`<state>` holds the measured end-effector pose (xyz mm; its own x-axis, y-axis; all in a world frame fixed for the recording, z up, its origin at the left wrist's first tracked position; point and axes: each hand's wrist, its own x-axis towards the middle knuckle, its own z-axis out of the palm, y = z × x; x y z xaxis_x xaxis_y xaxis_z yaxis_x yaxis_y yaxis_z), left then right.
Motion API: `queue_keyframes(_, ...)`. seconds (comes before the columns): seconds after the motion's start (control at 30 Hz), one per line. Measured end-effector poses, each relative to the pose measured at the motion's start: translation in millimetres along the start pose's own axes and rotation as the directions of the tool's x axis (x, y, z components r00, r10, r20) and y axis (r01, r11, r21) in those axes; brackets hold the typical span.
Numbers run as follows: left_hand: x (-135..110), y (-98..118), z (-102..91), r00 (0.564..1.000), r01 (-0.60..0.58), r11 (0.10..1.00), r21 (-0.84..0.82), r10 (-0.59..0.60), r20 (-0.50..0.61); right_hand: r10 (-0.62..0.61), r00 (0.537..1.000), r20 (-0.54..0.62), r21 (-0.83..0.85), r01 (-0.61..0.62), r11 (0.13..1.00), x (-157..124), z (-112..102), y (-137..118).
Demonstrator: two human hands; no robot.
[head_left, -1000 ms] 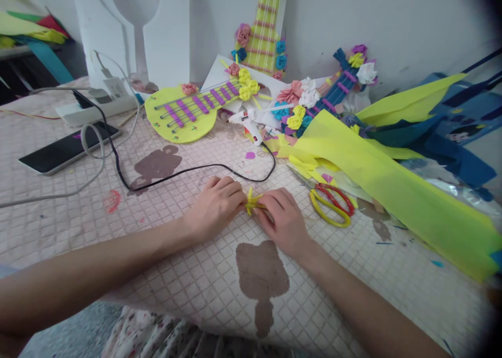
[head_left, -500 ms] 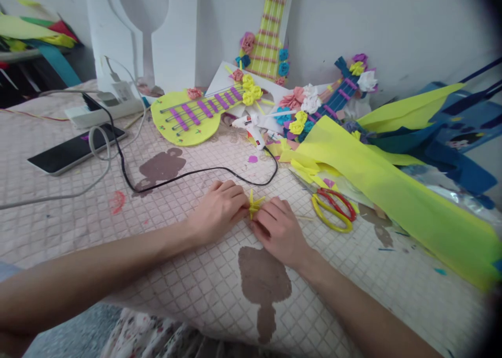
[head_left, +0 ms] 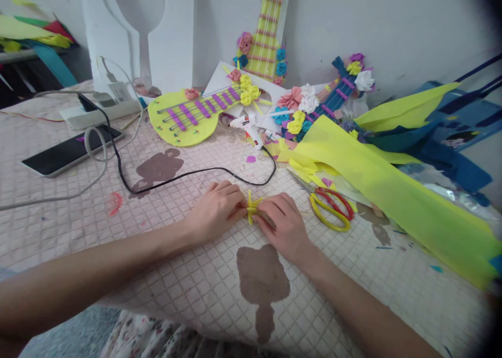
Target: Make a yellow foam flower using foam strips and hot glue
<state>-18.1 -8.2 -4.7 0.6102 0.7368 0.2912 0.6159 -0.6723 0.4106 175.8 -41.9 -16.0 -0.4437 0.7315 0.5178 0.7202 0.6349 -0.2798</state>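
The small spiky piece [head_left: 251, 210] is yellow, matching the long yellow-green sheet [head_left: 372, 175]. The scissors [head_left: 318, 192] have one red loop and one yellow. The tablecloth [head_left: 204, 284] is pale pinkish white with a fine diamond grid, broken by a brown bear-headed print [head_left: 262, 274]. A white glue gun [head_left: 250, 129] has a black cord [head_left: 204, 168]. The yellow guitar [head_left: 196, 134] carries purple bars and dark strings; the blue guitar neck [head_left: 334, 101] also has purple bars. The whitish skirt [head_left: 151, 339] is scattered with red and dark flecks.
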Motion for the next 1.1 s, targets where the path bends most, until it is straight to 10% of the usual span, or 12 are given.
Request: queue_keyframes(1.1, -0.4, 4.7, -1.4, 0.990, -0.138, 0.960, 0.242, 0.139, 0.013, 0.056, 0.995, 0.088, -0.085, -0.048, 0.995, -0.7, 6.9, 2.2)
